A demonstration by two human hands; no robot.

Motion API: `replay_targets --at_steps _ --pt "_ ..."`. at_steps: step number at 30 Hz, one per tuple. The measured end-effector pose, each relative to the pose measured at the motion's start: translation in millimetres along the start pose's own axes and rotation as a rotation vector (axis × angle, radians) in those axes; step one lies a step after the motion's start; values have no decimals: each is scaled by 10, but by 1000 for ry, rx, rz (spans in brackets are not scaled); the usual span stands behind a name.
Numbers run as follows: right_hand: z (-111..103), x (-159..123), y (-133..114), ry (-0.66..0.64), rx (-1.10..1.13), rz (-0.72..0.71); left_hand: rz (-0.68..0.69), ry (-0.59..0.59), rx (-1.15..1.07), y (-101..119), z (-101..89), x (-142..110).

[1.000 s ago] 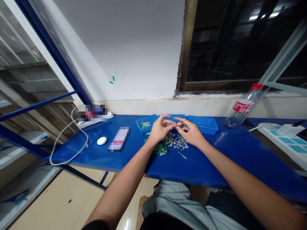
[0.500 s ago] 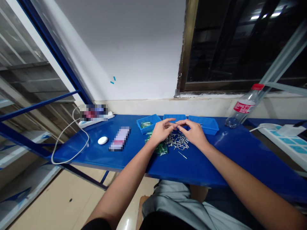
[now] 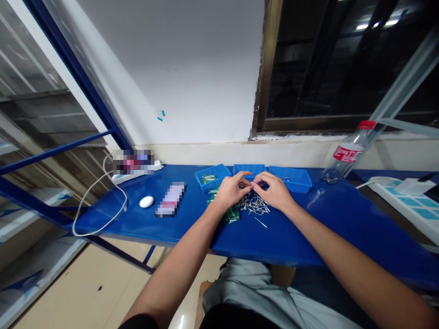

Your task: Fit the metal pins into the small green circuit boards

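My left hand (image 3: 230, 192) and my right hand (image 3: 272, 189) meet fingertip to fingertip over a pile of silvery rivets with thin stems (image 3: 255, 205). Both are closed in a pinch; whatever sits between the fingers is too small and hidden to make out. One loose rivet (image 3: 261, 222) lies apart, nearer the table's front edge. Beside my left wrist are small green plastic packets (image 3: 233, 214), partly covered by the arm. Behind the hands stand three blue bins: a left bin (image 3: 203, 187) with green packets inside, a middle bin (image 3: 249, 168), and a right bin (image 3: 297, 183) holding a few thin pieces.
On the blue table (image 3: 192, 230), a blurred-out phone-like object (image 3: 170, 199) and a white oval object (image 3: 147, 201) lie left. A white cable (image 3: 99, 230) loops over the left edge. At the right stand a plastic bottle (image 3: 348, 153) and a power strip (image 3: 408, 196).
My fingers have curled inward, and the fingertips have drawn together slightly lower over the pile. The bins, packets and loose rivet stay where they were.
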State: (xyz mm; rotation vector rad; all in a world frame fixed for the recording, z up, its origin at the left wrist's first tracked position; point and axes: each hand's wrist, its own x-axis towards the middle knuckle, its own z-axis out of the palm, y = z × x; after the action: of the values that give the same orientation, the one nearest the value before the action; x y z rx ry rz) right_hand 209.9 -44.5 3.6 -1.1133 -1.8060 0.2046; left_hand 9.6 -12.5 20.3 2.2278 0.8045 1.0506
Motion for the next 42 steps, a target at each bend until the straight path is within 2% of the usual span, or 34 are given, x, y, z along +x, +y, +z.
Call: replay_targets --at_steps 4,9,12,16,21,27,31,34,38,42 --pt "0 3 39 7 60 78 31 24 -73 10 13 22" --pt "12 1 23 -63 176 105 -83 132 -504 -89 22 93" --pt "38 -3 25 -98 201 65 -121 126 -664 -123 1 117" --pt "45 -1 63 -68 189 42 -128 73 -741 -117 -6 121" --pt "-20 14 97 -14 94 14 -138 21 -693 -83 0 103" --pt "-52 30 46 -12 49 1 -170 -11 -679 -69 4 98" --pt "-181 71 71 -30 -20 -37 -163 29 -651 -54 -17 91" --pt "-399 109 224 45 -178 -7 -177 120 -575 -55 -41 93" --pt "-685 107 571 69 -480 63 -187 220 -478 -61 -74 98" --pt "-808 48 837 -12 -676 128 -133 188 -164 -9 -187 62"
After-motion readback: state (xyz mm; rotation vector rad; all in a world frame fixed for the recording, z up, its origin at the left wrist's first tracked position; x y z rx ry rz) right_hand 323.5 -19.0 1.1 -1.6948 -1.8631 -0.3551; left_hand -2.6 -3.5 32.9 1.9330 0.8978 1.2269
